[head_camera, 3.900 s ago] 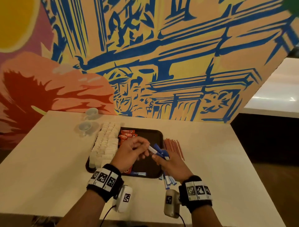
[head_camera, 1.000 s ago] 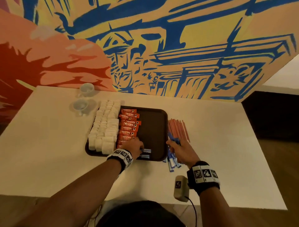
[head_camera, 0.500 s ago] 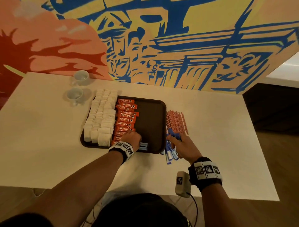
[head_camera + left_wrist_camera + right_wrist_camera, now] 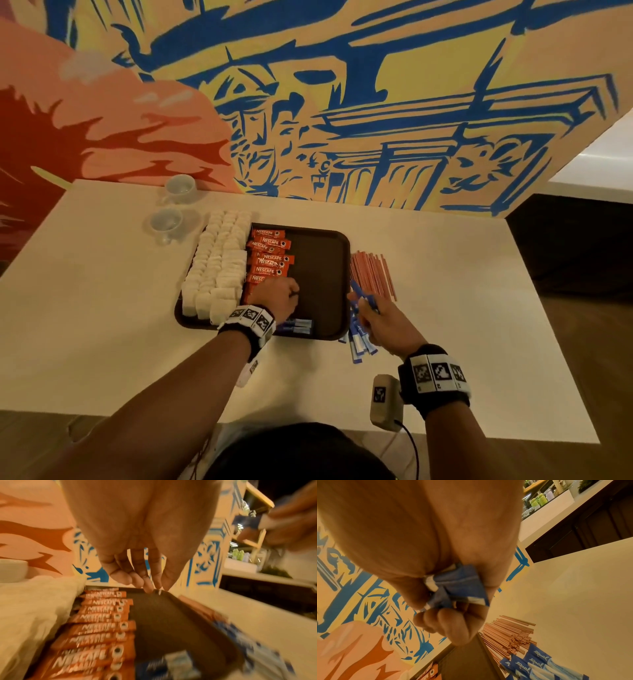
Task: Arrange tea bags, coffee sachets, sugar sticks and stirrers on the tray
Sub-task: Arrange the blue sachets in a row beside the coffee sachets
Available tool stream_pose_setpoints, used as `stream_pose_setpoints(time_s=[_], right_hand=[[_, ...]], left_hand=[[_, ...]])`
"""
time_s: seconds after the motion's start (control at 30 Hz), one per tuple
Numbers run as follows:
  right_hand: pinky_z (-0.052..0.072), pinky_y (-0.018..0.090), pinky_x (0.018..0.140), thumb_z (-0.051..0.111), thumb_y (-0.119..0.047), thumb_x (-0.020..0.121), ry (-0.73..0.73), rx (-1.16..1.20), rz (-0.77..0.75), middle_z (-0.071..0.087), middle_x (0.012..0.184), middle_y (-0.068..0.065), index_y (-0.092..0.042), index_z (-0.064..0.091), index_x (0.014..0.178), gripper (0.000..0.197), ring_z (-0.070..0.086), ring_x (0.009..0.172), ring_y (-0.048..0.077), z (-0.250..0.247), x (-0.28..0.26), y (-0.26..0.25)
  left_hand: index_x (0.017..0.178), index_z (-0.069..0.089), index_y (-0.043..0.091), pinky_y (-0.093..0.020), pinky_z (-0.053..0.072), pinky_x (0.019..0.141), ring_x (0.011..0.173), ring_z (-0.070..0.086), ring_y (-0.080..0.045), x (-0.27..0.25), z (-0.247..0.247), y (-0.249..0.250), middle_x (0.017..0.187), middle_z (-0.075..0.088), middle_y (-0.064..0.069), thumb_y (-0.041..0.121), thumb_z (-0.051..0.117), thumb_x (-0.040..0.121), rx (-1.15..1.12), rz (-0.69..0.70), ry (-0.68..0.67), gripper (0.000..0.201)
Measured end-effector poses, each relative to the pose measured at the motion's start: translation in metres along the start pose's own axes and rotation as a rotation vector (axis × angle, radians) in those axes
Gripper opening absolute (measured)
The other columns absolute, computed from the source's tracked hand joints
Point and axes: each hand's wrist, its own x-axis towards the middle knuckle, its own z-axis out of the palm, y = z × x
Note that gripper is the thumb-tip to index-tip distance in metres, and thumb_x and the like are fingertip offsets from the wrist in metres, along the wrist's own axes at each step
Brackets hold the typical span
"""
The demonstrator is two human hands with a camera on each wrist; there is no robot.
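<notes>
Sugar sticks going onto the tray, one bunch in my right hand.

I am seeing my right hand (image 4: 380,320) pinching a bunch of blue sugar sticks (image 4: 460,588) just beside the tray (image 4: 337,284); my left hand (image 4: 279,296) is hanging over the tray floor, fingers (image 4: 147,580) loosely bent, gripping nothing; tea bags (image 4: 215,267) and coffee sachets (image 4: 270,257) are lying in rows on it; stirrers (image 4: 371,274) are lying on the table (image 4: 479,308).

White capital letters reading "NESCAFE" run along each of the orange coffee sachets (image 4: 270,257) lined up on the dark tray (image 4: 329,284). White cursive reading "equal" marks the blue sugar sticks (image 4: 537,660) lying on the table (image 4: 573,601).
</notes>
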Motion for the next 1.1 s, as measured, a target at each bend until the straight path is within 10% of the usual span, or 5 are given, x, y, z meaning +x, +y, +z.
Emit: stream_pose_setpoints(time_s=[0.2,0.37,0.53,0.77,1.1], right_hand=[[0.042,0.01,0.056,0.033,-0.036,0.11,-0.041,-0.09,-0.147,0.051,0.074,-0.008,-0.03,0.049,0.14,0.035,0.053,0.054,-0.006,0.008,-0.013,-0.017],[0.044,0.016,0.084,0.038,-0.039,0.108,-0.058,-0.185,-0.249,0.064,0.128,-0.007,-0.039,0.049,0.143,0.036,0.06,0.105,0.0,0.016,-0.02,-0.027],[0.035,0.008,0.074,0.04,-0.032,0.109,-0.066,-0.239,-0.275,0.05,0.092,-0.027,-0.032,0.051,0.141,0.034,0.048,0.084,-0.011,0.027,-0.035,-0.043],[0.041,0.019,0.092,0.046,-0.035,0.107,-0.055,-0.225,-0.324,0.065,0.128,-0.009,-0.032,0.056,0.14,0.035,0.058,0.115,0.006,0.043,-0.04,-0.042],[0.043,0.015,0.064,0.059,-0.033,0.101,0.135,0.032,-0.294,0.066,0.07,-0.012,-0.024,0.071,0.103,0.015,0.06,0.067,0.001,0.029,-0.05,-0.046]], left_hand=[[0.113,0.068,0.028,-0.007,0.036,0.07,0.096,0.062,-0.004,-0.033,-0.052,0.016,0.107,0.067,0.013,0.036,0.059,0.099,-0.538,-0.04,0.073,0.019],[0.115,0.067,0.028,-0.016,0.049,0.071,0.085,0.066,-0.006,-0.07,-0.077,0.033,0.098,0.072,0.008,0.041,0.05,0.102,-0.732,-0.01,-0.006,0.024],[0.112,0.069,0.024,-0.025,0.054,0.074,0.075,0.064,-0.007,-0.092,-0.078,0.044,0.092,0.074,0.003,0.04,0.054,0.1,-0.793,0.031,-0.072,0.026],[0.1,0.073,0.02,-0.025,0.056,0.072,0.073,0.065,-0.009,-0.107,-0.076,0.047,0.088,0.075,0.001,0.02,0.067,0.094,-0.811,0.057,-0.076,0.008],[0.108,0.073,0.012,-0.023,0.057,0.072,0.069,0.066,-0.01,-0.124,-0.095,0.033,0.09,0.073,-0.013,0.011,0.069,0.093,-0.895,0.056,0.094,0.016]])
